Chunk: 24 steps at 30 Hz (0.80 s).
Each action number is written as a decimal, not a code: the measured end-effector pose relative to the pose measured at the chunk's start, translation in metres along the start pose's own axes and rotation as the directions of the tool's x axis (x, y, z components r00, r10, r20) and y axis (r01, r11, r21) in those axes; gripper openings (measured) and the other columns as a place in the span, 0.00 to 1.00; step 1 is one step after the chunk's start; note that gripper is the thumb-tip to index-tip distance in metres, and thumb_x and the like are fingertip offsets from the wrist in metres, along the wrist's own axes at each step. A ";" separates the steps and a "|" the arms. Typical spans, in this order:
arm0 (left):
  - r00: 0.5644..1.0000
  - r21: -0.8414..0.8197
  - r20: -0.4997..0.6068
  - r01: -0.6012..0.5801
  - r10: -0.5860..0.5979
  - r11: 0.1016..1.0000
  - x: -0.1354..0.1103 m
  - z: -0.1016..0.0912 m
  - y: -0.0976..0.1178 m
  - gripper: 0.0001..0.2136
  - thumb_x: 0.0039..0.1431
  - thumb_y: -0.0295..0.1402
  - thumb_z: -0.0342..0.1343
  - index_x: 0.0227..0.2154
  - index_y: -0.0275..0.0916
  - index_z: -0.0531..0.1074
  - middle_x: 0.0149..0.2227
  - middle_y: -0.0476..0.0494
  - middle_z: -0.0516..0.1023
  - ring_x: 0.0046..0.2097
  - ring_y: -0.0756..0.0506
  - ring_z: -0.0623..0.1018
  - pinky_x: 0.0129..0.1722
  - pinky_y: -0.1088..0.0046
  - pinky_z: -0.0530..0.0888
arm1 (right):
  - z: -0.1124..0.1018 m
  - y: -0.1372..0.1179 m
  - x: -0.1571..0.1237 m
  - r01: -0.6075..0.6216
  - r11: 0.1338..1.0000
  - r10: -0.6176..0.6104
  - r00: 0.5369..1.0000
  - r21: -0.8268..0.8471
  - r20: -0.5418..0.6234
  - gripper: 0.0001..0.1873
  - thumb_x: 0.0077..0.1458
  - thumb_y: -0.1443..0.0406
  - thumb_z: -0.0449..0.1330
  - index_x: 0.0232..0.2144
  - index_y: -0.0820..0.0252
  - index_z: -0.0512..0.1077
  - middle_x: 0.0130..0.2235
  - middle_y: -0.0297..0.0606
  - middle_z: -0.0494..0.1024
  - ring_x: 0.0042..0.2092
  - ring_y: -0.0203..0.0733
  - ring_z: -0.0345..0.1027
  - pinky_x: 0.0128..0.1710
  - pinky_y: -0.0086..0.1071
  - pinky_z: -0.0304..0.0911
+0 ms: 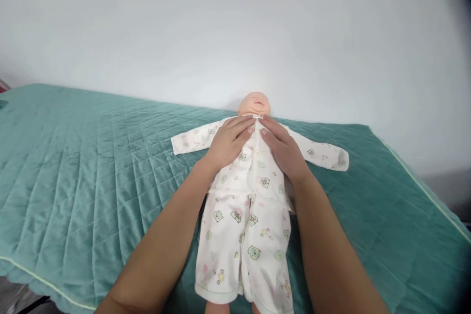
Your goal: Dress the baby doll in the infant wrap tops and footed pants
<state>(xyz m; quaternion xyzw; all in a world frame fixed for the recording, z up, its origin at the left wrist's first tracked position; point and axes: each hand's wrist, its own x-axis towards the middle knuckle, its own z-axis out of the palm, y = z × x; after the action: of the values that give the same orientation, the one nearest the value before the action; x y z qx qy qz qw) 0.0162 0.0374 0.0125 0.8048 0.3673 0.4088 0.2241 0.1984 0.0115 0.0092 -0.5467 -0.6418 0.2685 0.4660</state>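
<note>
A baby doll (254, 102) lies on its back on a teal quilted bed cover (84, 157), head toward the wall. It wears a white printed top (253, 167) with sleeves spread out and matching trousers (243, 250). My left hand (230, 141) rests flat on the doll's chest, fingers stretched toward the collar. My right hand (283, 149) lies flat on the other side of the chest, fingertips at the front seam of the top. Both hands press on the fabric and hold nothing.
A white wall (235, 34) rises right behind the doll's head. The bed cover's pale piped edge (44, 282) runs along the near left, and its right edge (423, 189) slopes down toward the floor.
</note>
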 end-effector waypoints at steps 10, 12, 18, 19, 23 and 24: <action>0.989 0.296 -0.133 0.100 -0.063 0.950 -0.016 -0.008 -0.038 0.22 0.72 0.40 0.39 0.58 0.39 0.73 0.64 0.43 0.72 0.71 0.42 0.61 0.72 0.55 0.57 | -0.003 0.011 -0.014 0.035 0.998 -0.029 0.993 0.057 -0.117 0.24 0.62 0.50 0.58 0.55 0.51 0.75 0.65 0.36 0.70 0.67 0.45 0.60 0.71 0.47 0.50; 0.974 0.426 -0.162 0.216 -0.160 0.879 -0.029 -0.016 -0.049 0.23 0.71 0.39 0.40 0.62 0.39 0.69 0.67 0.41 0.68 0.72 0.40 0.59 0.72 0.51 0.55 | -0.007 0.023 -0.019 0.041 0.998 -0.046 0.990 -0.040 -0.131 0.28 0.65 0.47 0.53 0.60 0.53 0.71 0.66 0.39 0.67 0.68 0.46 0.58 0.71 0.48 0.49; 0.917 0.613 -0.160 0.383 -0.366 0.692 -0.076 -0.058 -0.069 0.26 0.68 0.32 0.42 0.68 0.44 0.60 0.72 0.41 0.58 0.73 0.36 0.57 0.71 0.46 0.55 | -0.044 0.059 -0.049 -0.034 0.815 -0.060 0.988 -0.578 -0.142 0.35 0.67 0.49 0.46 0.66 0.63 0.62 0.71 0.48 0.57 0.73 0.51 0.46 0.71 0.53 0.43; 0.888 0.610 -0.200 0.443 -0.414 0.657 -0.083 -0.065 -0.070 0.27 0.68 0.32 0.42 0.69 0.43 0.59 0.72 0.39 0.59 0.72 0.34 0.58 0.70 0.45 0.58 | -0.052 0.061 -0.056 -0.087 0.772 -0.006 0.990 -0.630 -0.144 0.35 0.66 0.50 0.47 0.68 0.62 0.60 0.72 0.47 0.55 0.73 0.52 0.44 0.71 0.54 0.42; 0.799 0.561 -0.297 0.589 -0.522 0.582 -0.103 -0.083 -0.073 0.26 0.69 0.37 0.43 0.68 0.38 0.61 0.66 0.31 0.68 0.67 0.30 0.67 0.66 0.46 0.63 | -0.079 0.059 -0.083 -0.283 0.622 0.193 0.959 -0.730 -0.207 0.35 0.68 0.51 0.47 0.71 0.60 0.55 0.73 0.45 0.51 0.73 0.55 0.44 0.71 0.55 0.42; 0.806 0.553 -0.288 0.581 -0.517 0.598 -0.106 -0.085 -0.073 0.26 0.69 0.38 0.43 0.67 0.37 0.61 0.65 0.31 0.69 0.67 0.31 0.67 0.66 0.46 0.63 | -0.083 0.059 -0.087 -0.318 0.591 0.217 0.948 -0.741 -0.233 0.35 0.68 0.52 0.46 0.70 0.61 0.55 0.73 0.47 0.52 0.73 0.55 0.45 0.70 0.54 0.43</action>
<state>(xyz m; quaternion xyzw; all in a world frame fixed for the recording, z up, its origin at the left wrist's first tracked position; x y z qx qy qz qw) -0.1253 0.0060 -0.0398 0.6586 0.7197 0.2152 0.0450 0.2964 -0.0700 -0.0326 -0.7975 -0.5761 0.0030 0.1791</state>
